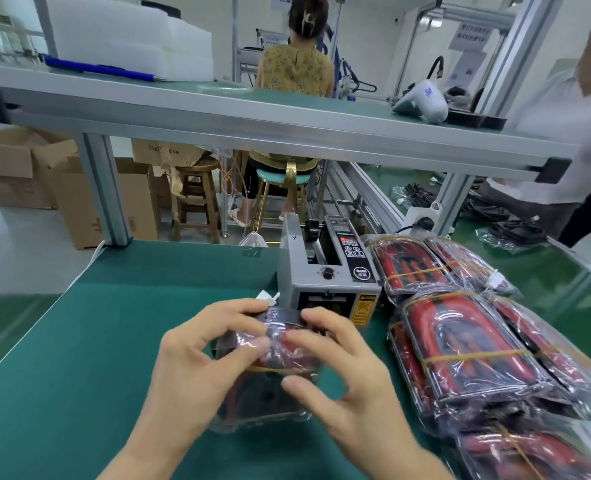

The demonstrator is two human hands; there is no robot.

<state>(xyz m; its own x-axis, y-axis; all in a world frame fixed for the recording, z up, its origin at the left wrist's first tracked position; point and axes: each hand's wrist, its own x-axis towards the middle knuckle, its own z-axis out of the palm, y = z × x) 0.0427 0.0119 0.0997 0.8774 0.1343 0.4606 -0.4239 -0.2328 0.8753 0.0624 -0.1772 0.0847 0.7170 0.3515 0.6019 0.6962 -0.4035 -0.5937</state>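
Note:
A clear plastic bag of red and black cables (262, 400) lies on the green mat in front of me, with a yellow rubber band round it. My left hand (197, 368) grips its left side, fingers curled over the folded top of the bag. My right hand (342, 372) holds the right side, its thumb on the bag's lower part and its fingers pressing the fold. Just behind the bag stands a grey tape dispenser machine (325, 271).
Several bagged cable bundles (467, 344) with rubber bands are stacked at the right. A metal shelf (252, 123) spans overhead, carrying white foam blocks (131, 39). One person sits on a stool (280, 178) beyond the bench; another stands at the far right. Cardboard boxes (20, 168) stand at the left.

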